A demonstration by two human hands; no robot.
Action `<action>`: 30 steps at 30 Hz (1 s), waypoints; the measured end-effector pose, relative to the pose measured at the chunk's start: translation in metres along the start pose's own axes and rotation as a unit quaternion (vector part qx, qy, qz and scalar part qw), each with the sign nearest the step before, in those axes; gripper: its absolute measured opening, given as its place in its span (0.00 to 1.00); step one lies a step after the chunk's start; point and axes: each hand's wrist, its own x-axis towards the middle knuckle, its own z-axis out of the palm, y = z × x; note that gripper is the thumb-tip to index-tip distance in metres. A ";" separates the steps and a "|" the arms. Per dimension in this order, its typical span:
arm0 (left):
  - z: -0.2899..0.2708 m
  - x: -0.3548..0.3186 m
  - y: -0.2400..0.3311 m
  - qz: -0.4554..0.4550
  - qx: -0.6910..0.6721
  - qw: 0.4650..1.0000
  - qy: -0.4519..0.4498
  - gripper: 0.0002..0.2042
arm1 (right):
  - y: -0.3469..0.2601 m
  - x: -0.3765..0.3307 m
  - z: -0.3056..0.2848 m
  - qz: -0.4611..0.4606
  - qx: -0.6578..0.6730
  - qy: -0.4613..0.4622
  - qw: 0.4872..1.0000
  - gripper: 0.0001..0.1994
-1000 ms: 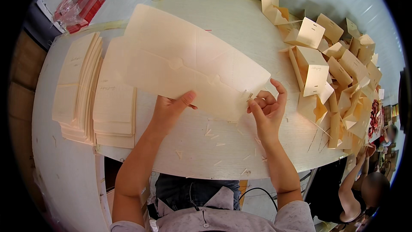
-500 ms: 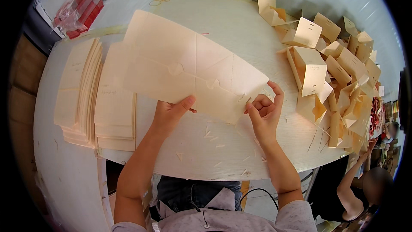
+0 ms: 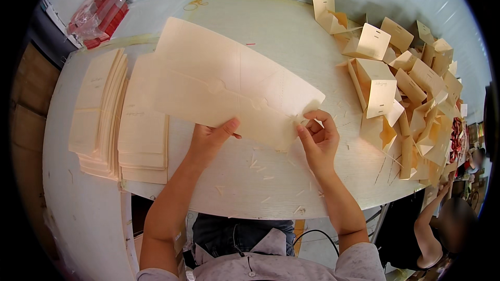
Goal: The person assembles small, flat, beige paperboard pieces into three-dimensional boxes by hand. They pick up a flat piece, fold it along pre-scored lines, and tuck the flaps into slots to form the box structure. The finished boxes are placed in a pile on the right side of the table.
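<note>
Card blank held above table.
Left hand [image 3: 211, 138] and right hand [image 3: 317, 138] are both clamped on the blank [image 3: 229, 88]'s near edge; its long axis runs left-right, right hand at its end.

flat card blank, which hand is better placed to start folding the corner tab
Right, probably. The right hand already pinches the flat card blank at its near right corner, fingers on the edge. The left hand only supports the blank's lower edge mid-sheet.
</note>
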 end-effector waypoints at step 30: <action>0.002 -0.001 -0.002 -0.020 -0.033 0.999 -0.006 0.10 | 0.003 0.004 -0.005 -0.050 -0.051 0.047 0.996 0.03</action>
